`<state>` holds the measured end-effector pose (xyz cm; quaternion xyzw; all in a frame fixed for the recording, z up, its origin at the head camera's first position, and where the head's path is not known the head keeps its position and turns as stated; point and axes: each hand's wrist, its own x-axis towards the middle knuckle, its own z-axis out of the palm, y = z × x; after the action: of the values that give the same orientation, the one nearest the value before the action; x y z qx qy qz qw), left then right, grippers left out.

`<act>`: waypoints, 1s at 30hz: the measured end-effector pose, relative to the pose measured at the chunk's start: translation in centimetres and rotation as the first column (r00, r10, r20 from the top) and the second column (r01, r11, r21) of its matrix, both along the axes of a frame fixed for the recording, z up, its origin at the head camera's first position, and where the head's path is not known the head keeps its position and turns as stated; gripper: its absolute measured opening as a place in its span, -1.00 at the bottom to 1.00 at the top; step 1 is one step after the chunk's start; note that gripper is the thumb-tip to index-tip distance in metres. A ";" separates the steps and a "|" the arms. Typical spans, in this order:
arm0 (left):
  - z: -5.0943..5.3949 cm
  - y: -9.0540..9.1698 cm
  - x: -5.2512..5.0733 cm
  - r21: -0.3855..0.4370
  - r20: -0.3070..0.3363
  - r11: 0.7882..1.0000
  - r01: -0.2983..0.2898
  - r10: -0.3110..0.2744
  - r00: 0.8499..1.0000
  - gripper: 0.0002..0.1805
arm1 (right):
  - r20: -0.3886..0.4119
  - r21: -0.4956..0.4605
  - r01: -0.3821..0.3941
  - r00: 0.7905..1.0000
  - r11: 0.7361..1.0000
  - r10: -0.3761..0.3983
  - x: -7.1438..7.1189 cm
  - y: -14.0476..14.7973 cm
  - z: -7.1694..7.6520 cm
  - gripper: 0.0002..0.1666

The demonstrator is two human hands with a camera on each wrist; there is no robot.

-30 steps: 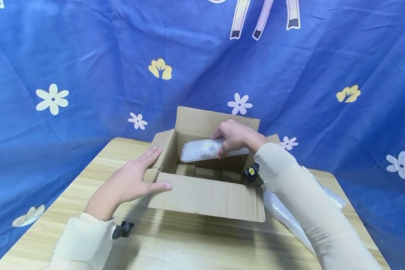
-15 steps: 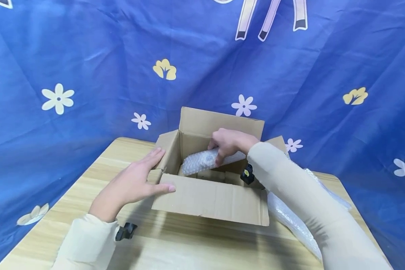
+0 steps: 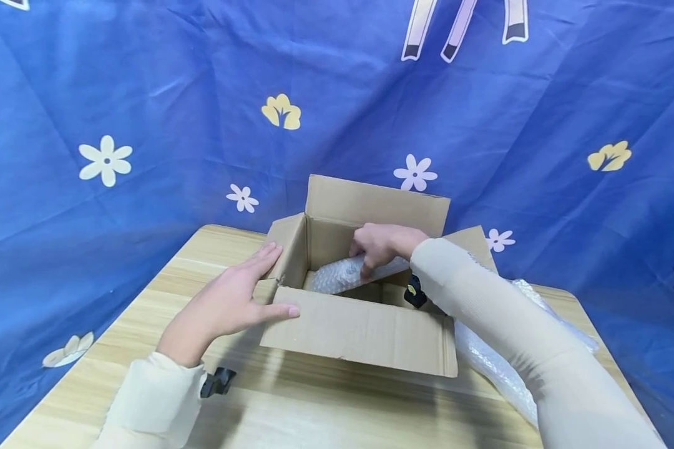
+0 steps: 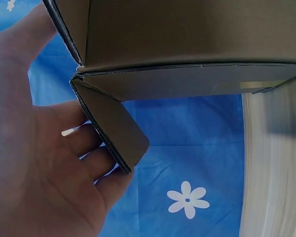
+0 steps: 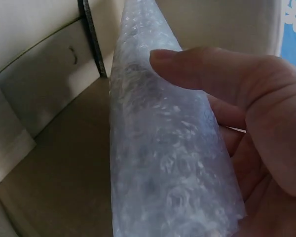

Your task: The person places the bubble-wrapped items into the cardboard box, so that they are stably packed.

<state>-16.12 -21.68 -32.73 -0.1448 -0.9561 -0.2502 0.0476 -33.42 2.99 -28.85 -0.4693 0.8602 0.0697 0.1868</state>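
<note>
An open cardboard box [image 3: 365, 337] stands on the table with its flaps folded outward. My right hand [image 3: 379, 243] reaches inside and grips a bubble-wrapped package [image 3: 337, 276], thumb on one face and fingers on the other. Close up in the right wrist view, the clear bubble wrap [image 5: 158, 158] hides what is inside it. My left hand [image 3: 230, 302] rests at the box's left corner, its fingers along the left flap and its thumb on the front flap. The left wrist view shows fairly straight fingers lying against a side flap [image 4: 111, 126].
A loose length of bubble wrap [image 3: 500, 368] lies right of the box, partly under the right forearm. The wooden table [image 3: 326, 411] ends behind the box at a blue patterned curtain [image 3: 337, 81]. A small black device [image 3: 218, 381] sits at the left wrist.
My right hand has lowered the bubble-wrapped package deeper into the box, and its left end has tipped down. The left hand keeps its place on the flaps. The head view has shifted slightly.
</note>
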 end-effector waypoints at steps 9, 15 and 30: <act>-0.2 -0.1 0.0 0.004 0.003 1.000 0.001 -0.001 1.000 0.32 | -0.063 0.044 -0.014 0.998 0.999 0.016 -0.1 -0.1 -2.0 -0.75; -0.2 0.0 0.0 0.000 -0.006 1.000 0.000 0.000 1.000 0.32 | -0.064 0.057 0.018 0.998 0.998 -0.014 0.0 0.0 -1.9 -0.72; -0.7 -0.9 0.2 0.026 0.012 0.999 0.018 -0.018 1.000 0.32 | -0.028 -0.053 0.123 0.992 0.991 -0.124 3.4 2.6 4.0 -0.30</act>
<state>-15.91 -22.60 -33.43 -0.1513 -0.9517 -0.2640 0.0414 -30.02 5.57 -24.85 -0.4187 0.8920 0.0432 0.1650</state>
